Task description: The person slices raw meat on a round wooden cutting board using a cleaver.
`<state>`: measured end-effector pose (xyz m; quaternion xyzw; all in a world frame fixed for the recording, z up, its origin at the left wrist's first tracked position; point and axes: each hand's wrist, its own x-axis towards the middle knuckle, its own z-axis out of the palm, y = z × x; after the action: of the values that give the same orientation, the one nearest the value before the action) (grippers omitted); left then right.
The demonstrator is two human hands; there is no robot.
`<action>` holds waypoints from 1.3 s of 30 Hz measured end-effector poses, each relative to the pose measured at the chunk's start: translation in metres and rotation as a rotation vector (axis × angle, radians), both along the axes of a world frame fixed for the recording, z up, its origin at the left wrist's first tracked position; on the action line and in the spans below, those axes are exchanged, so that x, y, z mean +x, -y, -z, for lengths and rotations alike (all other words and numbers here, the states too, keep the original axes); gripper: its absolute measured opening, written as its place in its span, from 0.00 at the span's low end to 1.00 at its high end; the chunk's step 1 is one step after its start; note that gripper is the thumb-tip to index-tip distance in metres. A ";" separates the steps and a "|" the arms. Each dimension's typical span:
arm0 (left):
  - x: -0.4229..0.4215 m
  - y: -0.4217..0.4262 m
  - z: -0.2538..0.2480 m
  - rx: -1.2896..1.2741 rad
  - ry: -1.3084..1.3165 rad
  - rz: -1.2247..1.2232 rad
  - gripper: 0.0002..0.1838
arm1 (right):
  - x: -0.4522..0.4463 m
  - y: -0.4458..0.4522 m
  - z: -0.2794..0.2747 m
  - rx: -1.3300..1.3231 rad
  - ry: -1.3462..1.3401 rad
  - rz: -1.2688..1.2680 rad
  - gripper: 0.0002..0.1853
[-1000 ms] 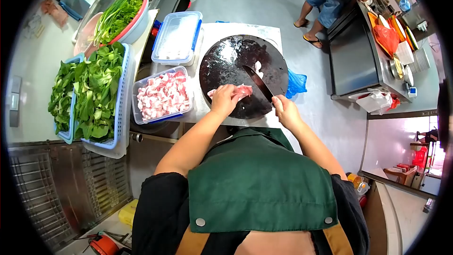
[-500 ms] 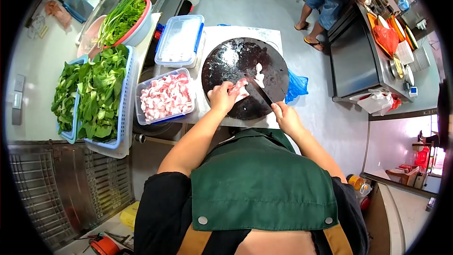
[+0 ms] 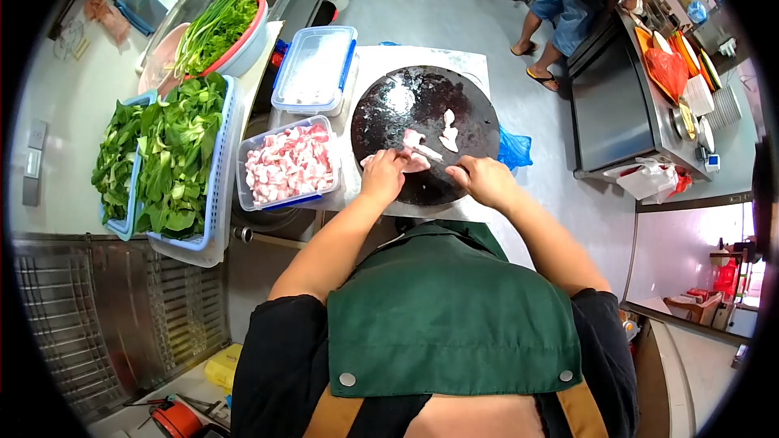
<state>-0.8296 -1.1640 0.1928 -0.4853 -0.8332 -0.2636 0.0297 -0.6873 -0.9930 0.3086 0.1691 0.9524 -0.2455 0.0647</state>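
Note:
My left hand [image 3: 383, 176] is closed on a strip of raw pork [image 3: 416, 163] near the front left of the round dark chopping board [image 3: 385, 113]. My right hand [image 3: 487, 182] grips a knife [image 3: 428, 152] at the board's front right; the handle is hidden in the fist and the narrow blade catches the light, angled toward the pork. A pinkish bit of meat [image 3: 412, 138] lies by the blade tip. Pale fatty scraps [image 3: 449, 131] rest farther right on the board. Left of the board, a clear tub [image 3: 243, 195] holds many cut pork pieces [image 3: 290, 164].
A lidded plastic box [image 3: 315, 69] stands behind the tub. Blue baskets [image 3: 217, 186] of leafy greens [image 3: 174, 154] and a bowl [image 3: 258, 32] of green onions sit at left. A blue bag [image 3: 514, 148] shows beyond the board. Another person [image 3: 560, 16] stands at the right counter [image 3: 613, 105].
The knife has turned from steep to flatter, its blade now lying toward the left hand. My right hand has shifted slightly, and a bit of meat now lies by the blade tip.

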 end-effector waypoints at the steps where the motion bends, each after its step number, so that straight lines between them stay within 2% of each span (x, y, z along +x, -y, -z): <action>1: -0.006 0.001 0.002 -0.025 0.018 0.040 0.11 | -0.003 -0.003 0.002 0.002 -0.001 -0.005 0.25; 3: -0.012 0.007 -0.007 0.035 -0.035 0.056 0.13 | -0.010 -0.011 0.008 -0.049 0.023 -0.067 0.26; 6: -0.014 0.015 -0.005 0.097 -0.169 0.018 0.10 | -0.014 -0.024 0.017 -0.110 0.086 -0.081 0.27; 12: -0.007 0.013 0.006 0.124 -0.100 -0.009 0.11 | -0.019 -0.019 0.024 -0.123 0.094 -0.087 0.26; 15: -0.010 0.012 0.007 0.126 -0.029 0.058 0.12 | -0.046 -0.006 0.018 0.010 0.148 -0.146 0.26; 18: -0.010 0.013 0.010 0.055 -0.048 0.085 0.13 | -0.072 0.010 0.054 -0.010 0.034 -0.157 0.26; 21: -0.011 0.020 0.009 0.023 -0.016 0.112 0.12 | -0.065 0.006 0.054 -0.063 0.010 -0.176 0.26; 23: -0.014 0.026 0.007 0.052 0.020 0.208 0.11 | -0.047 -0.016 0.040 -0.092 0.124 -0.113 0.27; 25: -0.016 0.026 -0.001 0.071 0.083 0.247 0.08 | -0.018 -0.032 0.040 -0.161 0.083 -0.079 0.25; 26: -0.017 0.023 -0.007 0.040 0.157 0.225 0.06 | -0.006 -0.035 0.040 -0.159 0.086 -0.079 0.25; 27: -0.017 0.020 -0.015 0.009 0.234 0.203 0.04 | 0.006 -0.038 0.040 -0.295 -0.001 0.036 0.24; 28: -0.016 0.009 -0.023 0.004 0.415 0.076 0.03 | 0.014 -0.037 0.038 -0.429 -0.089 0.154 0.23; 29: -0.017 -0.003 -0.022 0.076 0.509 -0.032 0.04 | 0.018 -0.035 0.037 -0.426 -0.087 0.158 0.23; 31: -0.019 -0.028 -0.018 0.200 0.477 -0.103 0.10 | 0.025 -0.033 0.033 -0.515 -0.181 0.440 0.22; 33: -0.029 -0.046 0.002 0.230 0.085 0.119 0.16 | 0.030 -0.029 0.041 -0.563 -0.279 0.478 0.24; 34: -0.032 -0.053 0.011 0.250 0.007 0.182 0.15 | 0.032 -0.028 0.045 -0.614 -0.272 0.535 0.24; 35: -0.033 -0.055 0.009 0.252 0.006 0.188 0.15 | 0.035 -0.024 0.047 -0.667 -0.262 0.592 0.24; 37: -0.033 -0.058 0.006 0.022 0.174 0.243 0.13 | 0.040 -0.016 0.050 -0.738 -0.217 0.595 0.23; 39: -0.030 -0.053 0.002 -0.010 0.175 0.245 0.13 | 0.041 -0.010 0.054 -0.810 -0.151 0.618 0.23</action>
<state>-0.8591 -1.1107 0.1911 -0.5585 -0.7684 -0.3026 -0.0779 -0.6460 -0.9833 0.2546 0.3857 0.6885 -0.6138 -0.0197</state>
